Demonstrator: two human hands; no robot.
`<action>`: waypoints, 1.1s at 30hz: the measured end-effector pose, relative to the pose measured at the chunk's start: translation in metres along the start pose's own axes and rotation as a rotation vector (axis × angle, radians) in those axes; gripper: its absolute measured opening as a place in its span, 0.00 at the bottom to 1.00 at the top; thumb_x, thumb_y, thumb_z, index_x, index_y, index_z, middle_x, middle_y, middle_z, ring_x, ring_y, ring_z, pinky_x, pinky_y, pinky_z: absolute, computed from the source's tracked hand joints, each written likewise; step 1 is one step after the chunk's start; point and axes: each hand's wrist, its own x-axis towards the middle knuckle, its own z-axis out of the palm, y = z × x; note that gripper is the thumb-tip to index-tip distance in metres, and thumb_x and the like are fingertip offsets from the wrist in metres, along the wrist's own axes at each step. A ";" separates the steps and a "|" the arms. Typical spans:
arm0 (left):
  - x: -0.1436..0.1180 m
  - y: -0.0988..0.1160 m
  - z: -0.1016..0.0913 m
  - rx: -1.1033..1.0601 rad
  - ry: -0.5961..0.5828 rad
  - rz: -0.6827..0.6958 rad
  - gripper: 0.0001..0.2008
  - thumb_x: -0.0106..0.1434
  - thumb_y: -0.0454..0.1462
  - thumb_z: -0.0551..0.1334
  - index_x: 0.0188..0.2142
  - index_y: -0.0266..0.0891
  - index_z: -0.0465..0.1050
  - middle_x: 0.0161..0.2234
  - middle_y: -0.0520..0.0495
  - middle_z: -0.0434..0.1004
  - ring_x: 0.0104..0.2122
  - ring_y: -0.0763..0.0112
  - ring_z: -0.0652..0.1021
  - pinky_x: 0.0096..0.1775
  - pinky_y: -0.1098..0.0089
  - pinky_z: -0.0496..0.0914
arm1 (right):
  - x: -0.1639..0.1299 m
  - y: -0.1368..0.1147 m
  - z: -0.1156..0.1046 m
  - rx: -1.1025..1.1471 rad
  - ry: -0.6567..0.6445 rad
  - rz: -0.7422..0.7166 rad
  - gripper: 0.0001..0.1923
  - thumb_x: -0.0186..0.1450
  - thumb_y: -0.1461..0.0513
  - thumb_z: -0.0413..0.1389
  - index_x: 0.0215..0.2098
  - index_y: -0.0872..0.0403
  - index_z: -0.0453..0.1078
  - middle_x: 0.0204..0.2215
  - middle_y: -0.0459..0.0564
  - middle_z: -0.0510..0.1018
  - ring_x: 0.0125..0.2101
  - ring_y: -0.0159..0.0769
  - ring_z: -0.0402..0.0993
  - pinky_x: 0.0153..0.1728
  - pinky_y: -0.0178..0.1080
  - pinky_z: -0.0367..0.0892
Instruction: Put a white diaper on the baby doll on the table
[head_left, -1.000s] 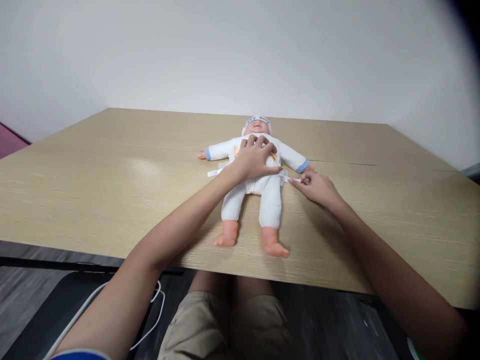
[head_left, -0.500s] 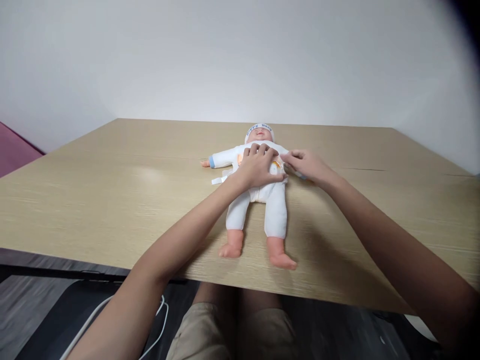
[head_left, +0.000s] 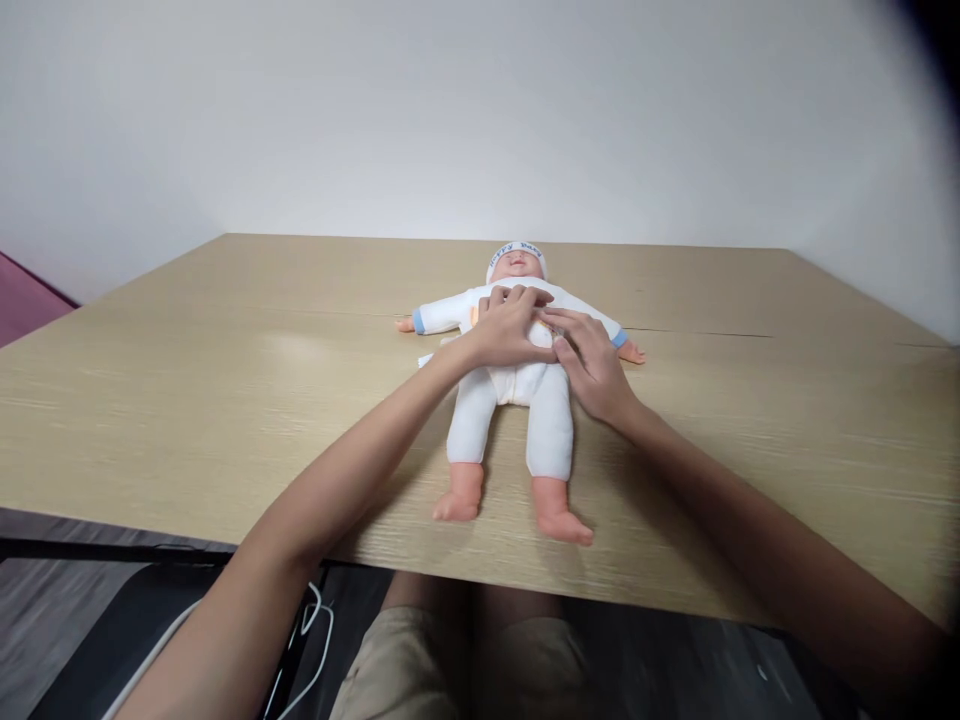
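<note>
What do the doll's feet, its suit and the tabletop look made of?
Feet: likely vinyl or similar plastic; smooth, uniformly coloured, moulded-looking.
Suit: probably soft knit or plush fabric; matte white, rounded as if padded.
Tabletop: wood or wood-look laminate, can't tell which; streaky grain pattern, and a soft glare patch suggests a satin finish.

We hold left hand [head_left: 511, 328] palm down near frame centre, fingers bent, left forearm [head_left: 352, 465] slanting from lower left. Our right hand [head_left: 592, 365] sits just beside, thumb parted, right forearm [head_left: 735, 500] from lower right.
</note>
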 end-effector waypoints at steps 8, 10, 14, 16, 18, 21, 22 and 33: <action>-0.040 -0.066 -0.017 -0.637 0.138 0.136 0.32 0.72 0.53 0.71 0.67 0.42 0.68 0.71 0.31 0.76 0.70 0.49 0.78 0.70 0.49 0.74 | -0.008 0.013 -0.002 -0.139 -0.128 -0.084 0.33 0.86 0.45 0.43 0.83 0.41 0.64 0.80 0.49 0.68 0.79 0.50 0.66 0.81 0.62 0.61; -0.060 -0.084 -0.018 -0.598 0.197 0.045 0.32 0.71 0.54 0.71 0.66 0.43 0.69 0.69 0.32 0.78 0.66 0.50 0.80 0.64 0.51 0.77 | -0.008 0.013 -0.004 -0.151 -0.130 -0.086 0.32 0.86 0.45 0.43 0.83 0.40 0.64 0.80 0.49 0.68 0.78 0.50 0.67 0.80 0.63 0.62; -0.088 -0.115 -0.021 -0.505 0.252 -0.108 0.26 0.71 0.53 0.71 0.59 0.42 0.74 0.65 0.36 0.81 0.54 0.56 0.83 0.54 0.56 0.77 | -0.009 0.012 -0.007 -0.186 -0.127 -0.096 0.32 0.86 0.45 0.43 0.83 0.39 0.65 0.79 0.49 0.69 0.77 0.51 0.68 0.79 0.62 0.63; -0.095 -0.123 -0.023 -0.463 0.209 -0.173 0.22 0.71 0.52 0.70 0.56 0.41 0.76 0.59 0.38 0.84 0.45 0.60 0.81 0.50 0.57 0.76 | -0.008 0.011 -0.008 -0.206 -0.130 -0.095 0.32 0.86 0.45 0.43 0.82 0.40 0.66 0.78 0.50 0.70 0.77 0.51 0.69 0.79 0.62 0.64; -0.099 -0.126 -0.025 -0.356 0.138 -0.192 0.19 0.72 0.50 0.69 0.53 0.41 0.77 0.51 0.40 0.85 0.43 0.59 0.80 0.51 0.56 0.74 | -0.008 0.010 -0.010 -0.225 -0.134 -0.090 0.32 0.86 0.44 0.42 0.81 0.41 0.68 0.78 0.51 0.71 0.77 0.52 0.69 0.79 0.63 0.63; -0.101 -0.122 -0.025 -0.111 0.076 -0.221 0.15 0.71 0.49 0.70 0.48 0.41 0.79 0.46 0.42 0.85 0.50 0.51 0.80 0.61 0.48 0.67 | -0.008 0.008 -0.013 -0.230 -0.138 -0.081 0.32 0.85 0.44 0.42 0.80 0.42 0.69 0.77 0.51 0.71 0.76 0.52 0.69 0.79 0.63 0.62; -0.102 -0.119 -0.025 -0.070 0.058 -0.255 0.15 0.71 0.49 0.70 0.47 0.41 0.79 0.45 0.42 0.85 0.51 0.49 0.80 0.64 0.45 0.63 | -0.007 0.007 -0.014 -0.224 -0.140 -0.074 0.32 0.85 0.45 0.42 0.79 0.42 0.69 0.77 0.51 0.72 0.76 0.52 0.69 0.79 0.63 0.62; -0.098 -0.114 -0.029 -0.243 0.026 -0.496 0.18 0.65 0.49 0.75 0.32 0.42 0.73 0.33 0.49 0.77 0.44 0.55 0.75 0.67 0.47 0.59 | 0.031 -0.040 -0.003 -0.190 -0.163 -0.005 0.26 0.82 0.44 0.52 0.71 0.42 0.75 0.72 0.51 0.77 0.73 0.58 0.70 0.78 0.67 0.60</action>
